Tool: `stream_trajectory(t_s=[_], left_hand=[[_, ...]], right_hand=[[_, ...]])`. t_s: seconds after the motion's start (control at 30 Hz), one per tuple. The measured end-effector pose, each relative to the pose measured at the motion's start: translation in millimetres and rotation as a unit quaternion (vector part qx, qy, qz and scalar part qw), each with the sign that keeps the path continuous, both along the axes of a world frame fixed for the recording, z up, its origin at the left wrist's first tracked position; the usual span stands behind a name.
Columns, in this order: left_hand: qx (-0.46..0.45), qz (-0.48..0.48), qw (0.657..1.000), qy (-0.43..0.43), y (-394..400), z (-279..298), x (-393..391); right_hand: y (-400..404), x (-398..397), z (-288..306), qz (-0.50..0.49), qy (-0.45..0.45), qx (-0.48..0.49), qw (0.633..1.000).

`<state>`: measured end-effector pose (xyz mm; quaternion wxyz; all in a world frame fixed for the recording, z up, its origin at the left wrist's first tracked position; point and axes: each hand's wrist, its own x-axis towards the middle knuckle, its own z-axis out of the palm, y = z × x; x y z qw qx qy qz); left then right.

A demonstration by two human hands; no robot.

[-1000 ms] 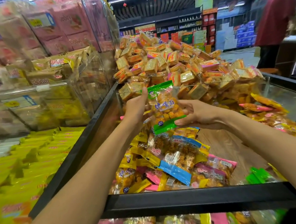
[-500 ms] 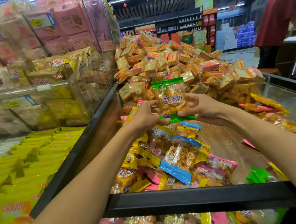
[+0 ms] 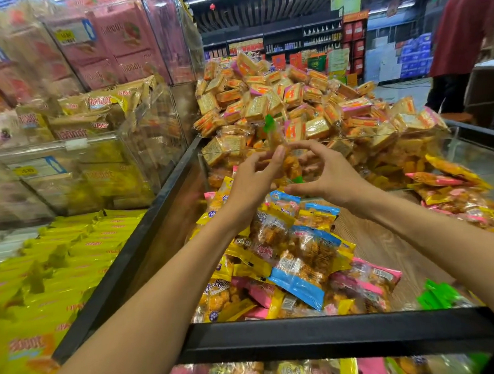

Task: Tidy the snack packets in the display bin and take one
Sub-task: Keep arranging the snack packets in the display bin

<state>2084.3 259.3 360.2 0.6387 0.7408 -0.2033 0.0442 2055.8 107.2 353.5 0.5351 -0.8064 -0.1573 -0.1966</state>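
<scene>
A green-edged snack packet (image 3: 281,147) of orange pieces hangs blurred and turned edge-on over the black-framed display bin (image 3: 336,337). My left hand (image 3: 251,183) touches it with its fingertips from the left. On the other side, my right hand (image 3: 329,179) curls around it, index finger above and thumb below. Under my hands a loose heap of yellow, blue and pink snack packets (image 3: 296,259) lies on the bin's wooden floor. Some green packets (image 3: 437,293) lie at the front right corner.
A clear divider (image 3: 381,135) holds back a tall heap of cracker packs (image 3: 278,98) behind my hands. Clear boxes of biscuits (image 3: 65,169) and rows of yellow packets (image 3: 57,270) fill the left. A person in a red shirt (image 3: 467,23) stands far right.
The green packet has risen slightly and turned from facing me to edge-on. My hands have drawn closer together around it.
</scene>
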Motion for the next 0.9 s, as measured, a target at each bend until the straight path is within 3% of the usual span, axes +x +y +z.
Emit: stream_trajectory(t_s=[0.17, 0.27, 0.33, 0.43, 0.53, 0.9], left_hand=[[-0.051, 0.003, 0.998, 0.042, 0, 0, 2], [-0.07, -0.006, 0.996, 0.062, 3, -2, 5], [-0.072, -0.001, 0.995, 0.075, 4, 1, 4], [-0.043, 0.01, 0.996, 0.078, 4, 1, 7], [-0.032, -0.016, 0.996, 0.077, 4, 0, 7], [0.045, 0.03, 0.999, -0.007, 22, 7, 10]], right_hand=[[10, -3, -2, -0.001, -0.008, -0.055, 0.998], [10, -5, 4, 0.012, -0.02, 0.011, 1.0], [4, -2, 7, -0.031, -0.025, 0.055, 0.998], [-6, 3, 9, -0.071, 0.009, 0.082, 0.994], [-5, 4, 5, -0.035, 0.076, 0.086, 0.993], [-9, 13, -1, -0.025, 0.125, 0.092, 0.988]])
